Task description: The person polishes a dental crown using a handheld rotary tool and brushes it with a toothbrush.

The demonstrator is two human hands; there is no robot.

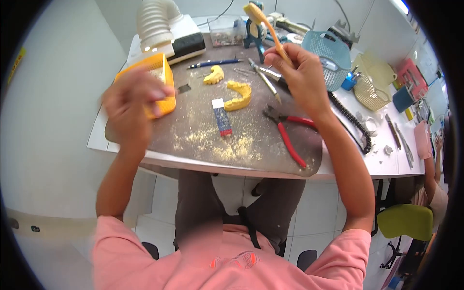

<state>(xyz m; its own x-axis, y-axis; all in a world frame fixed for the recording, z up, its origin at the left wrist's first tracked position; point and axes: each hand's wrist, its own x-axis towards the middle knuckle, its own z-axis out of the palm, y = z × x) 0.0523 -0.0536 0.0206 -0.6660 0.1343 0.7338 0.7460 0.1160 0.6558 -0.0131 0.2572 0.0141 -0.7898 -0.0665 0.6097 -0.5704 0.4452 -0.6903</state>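
Observation:
An orange toothbrush (271, 30) is gripped by its handle in my right hand (305, 79), bristle head up, over the back right of the mat. My left hand (131, 104) is smeared by motion in front of a yellow basket (168, 89); its fingers look bent, but I cannot make out whether they hold anything. Between the hands lie a horseshoe-shaped yellow dental cast (247, 93) and a smaller yellow cast piece (214, 76). Close to them is an eraser (222, 118) in a blue sleeve. Pliers with red handles (291, 146) rest below my right hand.
Yellow crumbs (237, 149) are scattered over the brown mat (188, 118). A blue pen (213, 63) and a pointed carving tool (267, 83) lie farther back. A white hose (152, 26) stands back left, a light-blue basket (331, 50) back right. A black coiled cord (350, 116) runs along the right.

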